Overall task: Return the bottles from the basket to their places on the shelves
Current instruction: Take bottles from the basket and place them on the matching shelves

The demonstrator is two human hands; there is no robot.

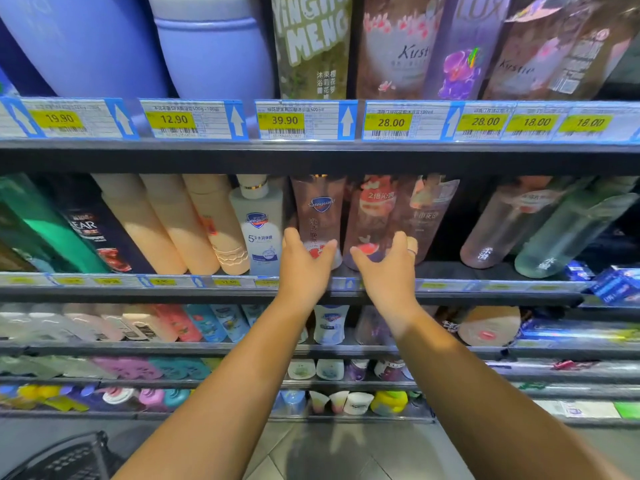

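Both my hands reach into the middle shelf point(485, 271). My left hand point(304, 268) is spread, thumb and fingers apart, at the base of a pink translucent Safeguard bottle point(320, 209). Beside it, my right hand point(388, 271), with a ring on one finger, is spread the same way at the base of a pink bottle with a red label point(375, 209). Neither hand visibly grips its bottle; I cannot tell whether the fingertips touch. Part of the dark plastic basket point(69, 459) shows at the bottom left, its contents hidden.
A white Safeguard bottle point(259, 230) and peach bottles point(173, 226) stand left of my hands. Two clear bottles point(540, 230) lean on the right, past a dark gap. Large bottles fill the shelf above the price tags point(284, 120). Lower shelves hold several small products.
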